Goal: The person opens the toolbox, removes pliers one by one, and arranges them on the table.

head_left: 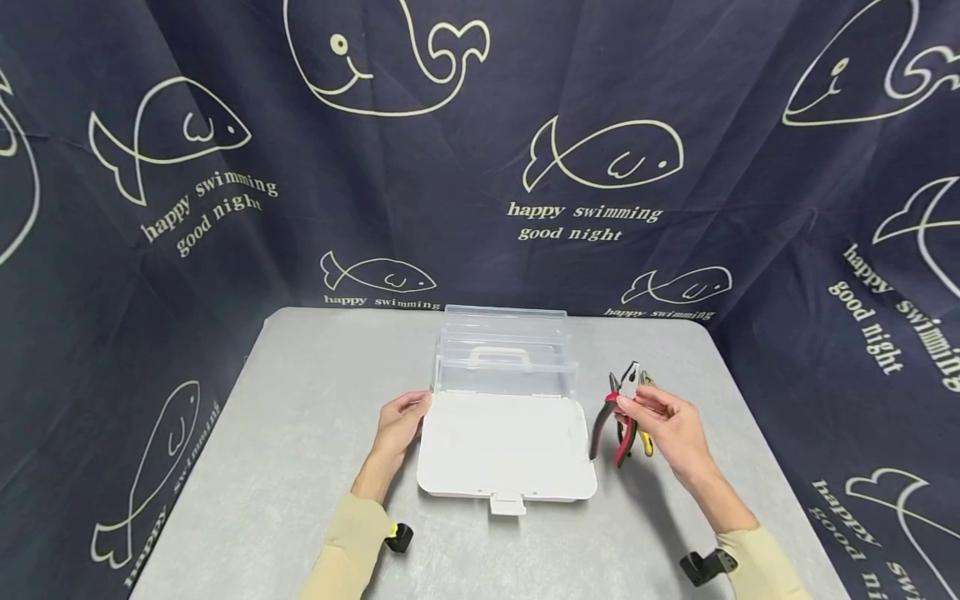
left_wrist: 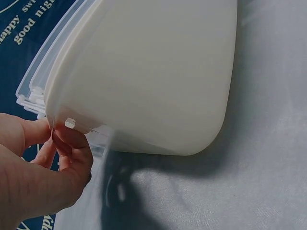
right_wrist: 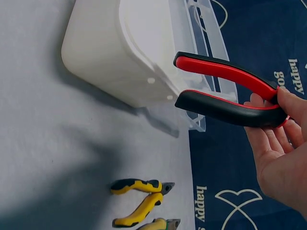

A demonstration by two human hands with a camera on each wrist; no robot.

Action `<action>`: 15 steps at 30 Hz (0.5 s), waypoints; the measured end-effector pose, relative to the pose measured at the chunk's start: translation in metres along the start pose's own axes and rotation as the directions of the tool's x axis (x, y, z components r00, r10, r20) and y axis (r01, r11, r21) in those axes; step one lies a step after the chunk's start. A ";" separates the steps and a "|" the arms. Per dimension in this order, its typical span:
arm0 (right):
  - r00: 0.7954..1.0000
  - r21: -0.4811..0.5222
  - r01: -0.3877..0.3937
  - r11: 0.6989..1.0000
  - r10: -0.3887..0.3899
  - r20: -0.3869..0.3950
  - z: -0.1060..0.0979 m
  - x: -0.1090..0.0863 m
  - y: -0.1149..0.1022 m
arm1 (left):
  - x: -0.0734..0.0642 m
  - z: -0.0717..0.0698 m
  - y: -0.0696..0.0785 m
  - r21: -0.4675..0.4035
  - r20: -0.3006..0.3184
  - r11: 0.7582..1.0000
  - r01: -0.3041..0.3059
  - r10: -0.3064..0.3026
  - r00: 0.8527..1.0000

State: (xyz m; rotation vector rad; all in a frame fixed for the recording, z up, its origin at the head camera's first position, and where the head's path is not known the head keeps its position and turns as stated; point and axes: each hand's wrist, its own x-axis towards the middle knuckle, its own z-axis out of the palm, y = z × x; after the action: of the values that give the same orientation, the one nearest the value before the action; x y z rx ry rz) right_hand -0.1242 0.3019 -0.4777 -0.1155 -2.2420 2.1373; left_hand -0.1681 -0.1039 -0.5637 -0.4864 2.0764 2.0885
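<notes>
A white plastic box [head_left: 506, 446] stands in front of me, its clear lid [head_left: 506, 333] tipped back behind it. At the box's back left corner, my left hand [head_left: 401, 423] pinches the rim between thumb and fingers, as the left wrist view shows close up. My right hand [head_left: 671, 429] grips pliers [right_wrist: 230, 110] with red and black handles near their pivot, the handles pointing towards the box. They are held above the table just right of the box. Beneath them lie yellow and black pliers [right_wrist: 139, 201], partly hidden in the head view.
A second yellow-handled tool [right_wrist: 156, 225] lies beside the yellow and black pliers, cut off by the view's edge. A white latch [head_left: 507, 504] juts from the box's front. The grey table [head_left: 300, 400] ends at a dark blue fish-print curtain [head_left: 480, 183].
</notes>
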 end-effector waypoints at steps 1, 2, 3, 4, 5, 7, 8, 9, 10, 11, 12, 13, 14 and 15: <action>1.000 -0.002 -0.004 1.000 0.004 0.000 -0.002 0.001 0.000 | 0.000 0.000 0.000 -0.001 0.002 1.000 -0.001 0.001 1.000; 1.000 0.003 -0.009 1.000 0.009 -0.004 -0.003 0.001 0.000 | 0.000 0.000 0.000 -0.002 0.003 1.000 -0.002 0.002 1.000; 1.000 -0.001 -0.011 1.000 0.011 -0.011 -0.005 0.002 0.000 | 0.000 0.000 0.000 -0.003 0.004 1.000 -0.003 0.003 1.000; 1.000 -0.003 -0.014 1.000 0.014 -0.017 -0.007 0.002 0.000 | 0.001 0.000 0.000 -0.005 0.004 1.000 -0.006 0.006 1.000; 1.000 -0.006 -0.017 1.000 0.017 -0.023 -0.009 0.003 0.000 | 0.001 0.000 0.000 -0.006 0.004 1.000 -0.008 0.008 1.000; 0.999 -0.008 -0.019 1.000 0.018 -0.037 -0.013 0.004 0.000 | 0.001 0.000 0.000 -0.011 0.001 1.000 -0.010 0.010 1.000; 0.999 -0.002 -0.018 1.000 0.018 -0.042 -0.015 0.005 0.001 | 0.001 0.000 0.001 -0.012 0.000 1.000 -0.010 0.010 1.000; 0.999 -0.005 -0.016 1.000 0.016 -0.043 -0.017 0.005 0.001 | 0.000 0.000 0.001 -0.011 -0.002 1.000 -0.009 0.009 1.000; 0.999 0.004 -0.016 1.000 0.016 -0.040 -0.019 0.006 0.001 | 0.000 0.000 0.001 -0.011 -0.003 1.000 -0.008 0.008 1.000; 0.999 0.005 -0.014 1.000 0.014 -0.039 -0.021 0.007 0.002 | 0.000 0.000 0.001 -0.010 -0.005 1.000 -0.006 0.006 1.000; 0.999 0.008 -0.012 1.000 0.012 -0.038 -0.023 0.007 0.003 | 0.000 0.000 0.001 -0.007 -0.006 1.000 -0.004 0.004 1.000; 0.999 0.008 -0.010 1.000 0.010 -0.033 -0.026 0.008 0.004 | -0.001 0.000 0.001 -0.007 -0.007 1.000 -0.003 0.003 1.000; 0.999 0.016 -0.007 1.000 0.008 -0.032 -0.028 0.008 0.005 | -0.001 0.000 0.001 -0.005 -0.007 1.000 -0.002 0.002 1.000; 1.000 0.016 -0.005 1.000 0.006 -0.030 -0.030 0.009 0.006 | -0.001 0.000 0.001 -0.004 -0.008 1.000 -0.001 0.001 1.000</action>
State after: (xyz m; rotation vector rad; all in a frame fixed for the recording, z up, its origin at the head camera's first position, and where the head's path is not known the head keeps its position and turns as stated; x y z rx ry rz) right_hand -0.1302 0.3327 -0.4826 -0.1517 -2.2106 2.1412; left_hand -0.1678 -0.1034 -0.5626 -0.4958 2.0777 2.0947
